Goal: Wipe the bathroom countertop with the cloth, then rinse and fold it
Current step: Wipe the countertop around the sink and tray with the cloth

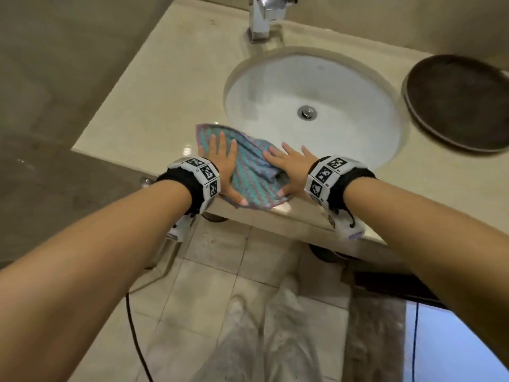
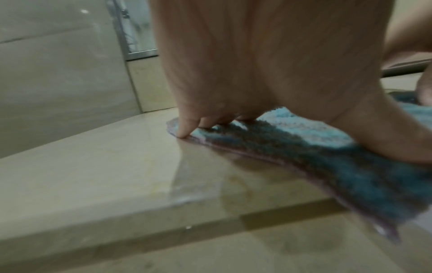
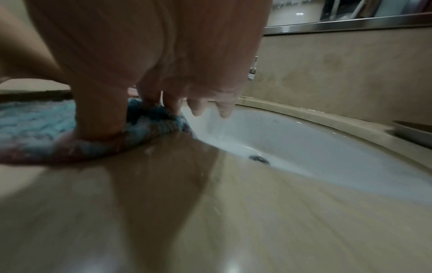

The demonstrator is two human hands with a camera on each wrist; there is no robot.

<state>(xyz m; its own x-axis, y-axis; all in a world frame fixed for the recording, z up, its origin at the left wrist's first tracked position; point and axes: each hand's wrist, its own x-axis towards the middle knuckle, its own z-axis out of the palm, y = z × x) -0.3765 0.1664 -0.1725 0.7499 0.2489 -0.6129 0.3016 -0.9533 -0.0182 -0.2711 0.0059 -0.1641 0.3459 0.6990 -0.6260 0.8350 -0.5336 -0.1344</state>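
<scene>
A teal and purple woven cloth (image 1: 248, 172) lies on the beige countertop (image 1: 154, 111) at its front edge, just left of the sink (image 1: 344, 86). My left hand (image 1: 224, 164) presses flat on the cloth's left half, fingers straight. My right hand (image 1: 289, 166) lies flat on its right half, where the cloth is bunched into a fold. In the left wrist view the cloth (image 2: 304, 147) overhangs the counter edge under the palm. In the right wrist view the thumb and two fingers press the cloth (image 3: 35, 125) while two fingertips hang over the sink (image 3: 304, 140).
A chrome faucet (image 1: 264, 15) stands behind the sink. A dark round tray (image 1: 462, 103) sits on the counter at the right. A beige wall closes off the left. Below the counter edge are tiled floor and my legs.
</scene>
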